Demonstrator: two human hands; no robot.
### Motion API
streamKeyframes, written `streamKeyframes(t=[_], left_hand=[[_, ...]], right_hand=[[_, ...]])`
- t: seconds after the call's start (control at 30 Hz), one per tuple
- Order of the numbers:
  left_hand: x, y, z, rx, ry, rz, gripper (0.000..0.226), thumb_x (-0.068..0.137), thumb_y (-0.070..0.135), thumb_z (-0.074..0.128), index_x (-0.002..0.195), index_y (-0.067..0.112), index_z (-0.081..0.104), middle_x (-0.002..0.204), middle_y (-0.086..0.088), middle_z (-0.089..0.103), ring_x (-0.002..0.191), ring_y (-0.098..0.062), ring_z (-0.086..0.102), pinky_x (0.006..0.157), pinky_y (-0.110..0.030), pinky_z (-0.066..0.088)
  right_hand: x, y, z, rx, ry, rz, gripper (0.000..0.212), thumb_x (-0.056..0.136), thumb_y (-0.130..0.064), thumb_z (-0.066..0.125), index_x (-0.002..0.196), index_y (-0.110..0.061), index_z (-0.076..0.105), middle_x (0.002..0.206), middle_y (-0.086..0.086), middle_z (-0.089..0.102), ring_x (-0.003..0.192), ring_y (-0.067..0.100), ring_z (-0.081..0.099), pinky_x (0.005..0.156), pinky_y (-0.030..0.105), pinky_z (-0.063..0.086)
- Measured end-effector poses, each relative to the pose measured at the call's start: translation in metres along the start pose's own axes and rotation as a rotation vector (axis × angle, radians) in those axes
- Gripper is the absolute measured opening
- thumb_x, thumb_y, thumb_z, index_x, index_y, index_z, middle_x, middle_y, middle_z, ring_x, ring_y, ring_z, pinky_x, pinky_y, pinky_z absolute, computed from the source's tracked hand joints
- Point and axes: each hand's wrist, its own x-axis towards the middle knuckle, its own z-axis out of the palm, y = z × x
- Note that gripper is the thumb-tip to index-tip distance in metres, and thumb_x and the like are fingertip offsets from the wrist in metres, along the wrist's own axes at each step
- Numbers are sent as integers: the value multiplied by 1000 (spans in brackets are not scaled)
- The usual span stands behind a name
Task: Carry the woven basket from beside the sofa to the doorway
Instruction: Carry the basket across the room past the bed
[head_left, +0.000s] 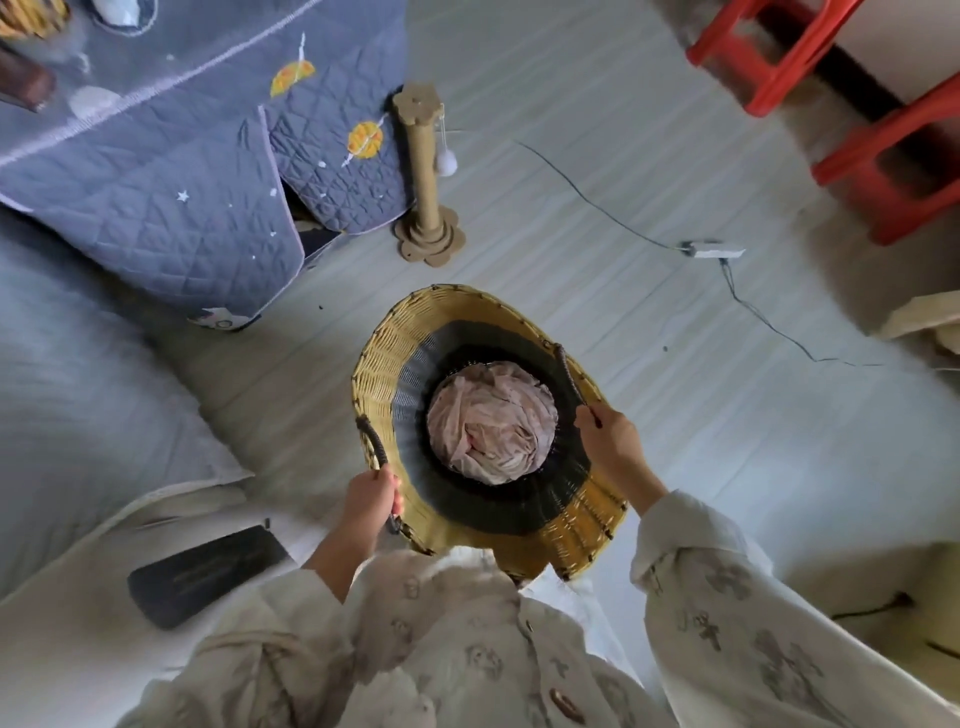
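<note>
Woven basket (415, 338) holding crumpled pink cloth (491, 421), hands (370, 493) (610, 439) gripping handles

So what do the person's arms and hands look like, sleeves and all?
Both hands, left and right, are bare: no gloves, rings or watch visible. Loose cream long sleeves with a faded grey-brown print are pushed up the forearms; matching buttoned cream shirt front.

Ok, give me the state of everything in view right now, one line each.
woven basket: lifted, held by both handles
pink cloth: bundled inside the basket
left hand: closed on the left handle
right hand: closed on the right handle
scratching post: upright on the floor
red stools: standing by the wall
cable: lying loose across the floor
</note>
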Motion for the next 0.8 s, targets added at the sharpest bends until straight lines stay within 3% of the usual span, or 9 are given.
streamKeyframes(t=[0.13,0.43,0.53,0.6,0.73,0.8], left_hand=[[14,48,29,-18,-13,7,34,96,16,38,65,6,49,57,-9,46,47,-20,43,52,-28,35],[35,184,115,24,137,147,33,93,21,38,66,5,51,54,-8,45,48,-22,41,57,-31,38],[37,223,143,23,187,145,35,91,21,38,63,6,51,56,-11,46,52,-25,42,62,-33,39],[41,247,156,-15,220,141,36,90,22,38,60,7,50,57,-12,48,55,-26,45,65,-31,41],[55,297,177,-41,232,145,30,94,24,39,77,4,54,60,-5,50,54,-21,47,56,-25,40],[67,319,192,-42,239,130,32,94,24,39,74,5,53,59,-4,49,57,-25,47,55,-26,39]], right_hand=[[47,-3,-27,1,3,-21,31,97,-26,38,73,-10,50,58,1,45,54,17,42,50,26,31],[206,-29,-141,61,-102,-57,33,96,-30,37,89,-7,59,66,6,51,60,22,45,58,29,34],[247,-47,-165,49,-149,-100,38,95,-30,38,89,0,60,66,8,48,64,24,44,60,30,32],[269,-56,-177,45,-179,-101,35,94,-31,38,85,-5,58,62,3,45,62,22,42,61,31,33],[317,-85,-204,52,-206,-152,31,94,-29,40,86,-6,59,63,3,45,59,19,42,61,30,32],[344,-107,-217,59,-202,-175,32,94,-28,40,86,-3,59,62,4,44,58,19,40,55,29,30]])
